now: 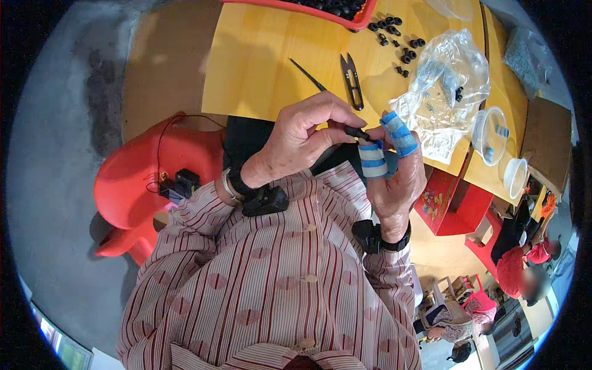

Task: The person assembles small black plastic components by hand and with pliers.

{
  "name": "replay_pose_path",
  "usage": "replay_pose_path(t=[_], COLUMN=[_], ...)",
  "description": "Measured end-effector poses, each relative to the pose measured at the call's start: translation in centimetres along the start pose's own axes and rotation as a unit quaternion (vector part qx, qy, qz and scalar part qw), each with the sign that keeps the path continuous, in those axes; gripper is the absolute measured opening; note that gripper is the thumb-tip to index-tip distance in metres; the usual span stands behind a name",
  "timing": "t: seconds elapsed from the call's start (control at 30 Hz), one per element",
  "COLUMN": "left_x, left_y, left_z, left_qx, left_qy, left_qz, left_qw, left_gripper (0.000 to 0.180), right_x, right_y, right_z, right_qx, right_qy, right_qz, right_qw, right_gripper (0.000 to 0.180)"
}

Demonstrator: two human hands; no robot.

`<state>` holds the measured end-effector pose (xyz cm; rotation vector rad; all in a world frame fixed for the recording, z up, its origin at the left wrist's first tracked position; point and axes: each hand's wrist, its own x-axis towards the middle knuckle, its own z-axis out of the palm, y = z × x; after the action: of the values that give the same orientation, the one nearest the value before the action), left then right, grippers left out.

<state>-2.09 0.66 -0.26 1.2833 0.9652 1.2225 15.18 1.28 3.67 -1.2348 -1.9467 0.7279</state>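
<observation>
Between my two hands, just off the near edge of the yellow table (246, 80), is a small black part (356, 132). My left hand (306, 134) pinches it between thumb and forefinger. My right hand (398, 176), with blue-and-white tape around its thumb and a finger, closes on the part's other end; its fingertips partly hide it. Beyond my hands lie black thread snips (351, 81) and a thin dark pointed tool (307, 74). Several loose black parts (393, 29) are scattered on the table farther to the right.
A red tray (361, 20) full of black parts stands at the far edge. To the right are a clear plastic bag (444, 92), a clear round tub (491, 137) and a cardboard box (546, 145). A red stool (132, 182) is at my left. Other people sit at lower right.
</observation>
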Motion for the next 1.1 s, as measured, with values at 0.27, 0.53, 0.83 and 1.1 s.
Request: replay_pose_path(t=[0.27,0.53,0.83,1.1], left_x=[0.0,-0.3,-0.1,-0.2], left_y=[0.4,0.7,0.4,0.3], left_z=[-0.3,-0.1,0.2,-0.2], left_qx=[0.137,0.255,0.218,0.23], left_qy=[0.004,0.01,0.026,0.002], left_qz=[0.104,0.175,0.148,0.154], left_qw=[0.985,0.951,0.964,0.961], left_gripper=[0.019,0.032,0.028,0.025], right_x=[-0.6,-0.2,-0.3,0.0], right_y=[0.6,-0.3,0.1,0.0], right_z=[0.3,0.3,-0.2,-0.8], right_qx=[0.059,0.015,-0.019,-0.022], right_qy=[-0.009,-0.013,-0.047,-0.086], right_qz=[0.003,0.011,0.015,-0.01], right_qw=[0.998,1.0,0.999,0.996], right_gripper=[0.049,0.059,0.054,0.069])
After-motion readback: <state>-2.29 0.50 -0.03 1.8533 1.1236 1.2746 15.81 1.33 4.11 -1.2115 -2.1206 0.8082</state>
